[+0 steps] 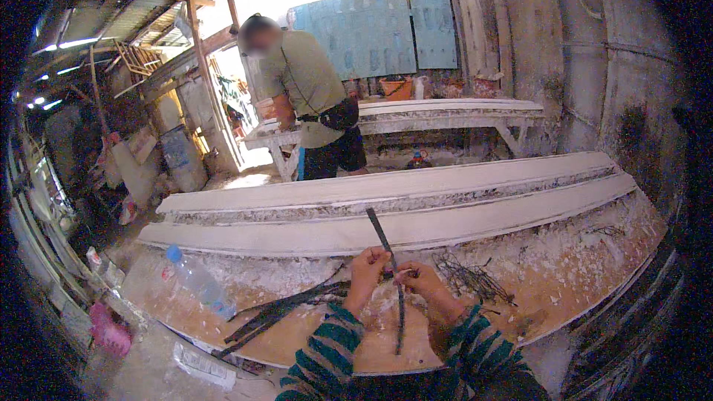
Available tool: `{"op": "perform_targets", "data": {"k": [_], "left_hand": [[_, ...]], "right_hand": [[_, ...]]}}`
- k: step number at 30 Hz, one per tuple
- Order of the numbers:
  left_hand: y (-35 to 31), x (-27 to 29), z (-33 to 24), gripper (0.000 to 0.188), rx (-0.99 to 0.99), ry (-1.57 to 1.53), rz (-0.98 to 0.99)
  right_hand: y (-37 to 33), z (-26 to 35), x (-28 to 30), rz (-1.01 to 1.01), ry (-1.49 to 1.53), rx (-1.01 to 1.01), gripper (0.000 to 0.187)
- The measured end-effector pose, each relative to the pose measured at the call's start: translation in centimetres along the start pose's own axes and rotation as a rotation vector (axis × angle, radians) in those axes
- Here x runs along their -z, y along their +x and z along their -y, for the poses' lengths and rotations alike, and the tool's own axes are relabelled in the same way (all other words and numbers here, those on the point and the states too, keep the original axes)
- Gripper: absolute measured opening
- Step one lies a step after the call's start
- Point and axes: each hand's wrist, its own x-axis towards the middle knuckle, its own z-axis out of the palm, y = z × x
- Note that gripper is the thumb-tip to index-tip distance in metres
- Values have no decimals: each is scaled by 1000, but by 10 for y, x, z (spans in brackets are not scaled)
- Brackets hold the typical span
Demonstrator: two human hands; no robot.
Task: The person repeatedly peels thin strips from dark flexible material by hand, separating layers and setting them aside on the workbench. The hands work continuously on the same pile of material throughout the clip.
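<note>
A long, thin dark strip (379,229) is pinched between both my hands over the near side of the table. My left hand (366,276) grips it around its middle, with the fingers closed. Just to the right, my right hand (429,287) is also closed on it, thumb and fingertips pressed together. The strip's upper end points away from me, and its lower part hangs toward the table edge. Several more dark strips (286,306) lie bunched beside my left forearm. A tangle of thin dark strands (475,278) rests right of my right hand.
Two long white mouldings (297,236) lie across the dusty wooden table (549,282) beyond my hands. A clear bottle with a blue cap (199,282) lies at the left. Another person (316,82) leans over a white bench (445,115) behind. Something pink (111,329) sits below left.
</note>
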Motion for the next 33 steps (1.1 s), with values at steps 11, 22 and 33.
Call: {"op": "perform_targets", "data": {"k": [11, 22, 33], "left_hand": [[-13, 6, 0, 14, -173, 117, -17], [-15, 5, -3, 17, -79, 5, 32], [-8, 14, -3, 17, 128, -235, 66]], "right_hand": [[-9, 4, -17, -290, -423, 114, 18], [-4, -9, -14, -218, -479, 226, 19], [-14, 15, -18, -127, -49, 13, 14]]}}
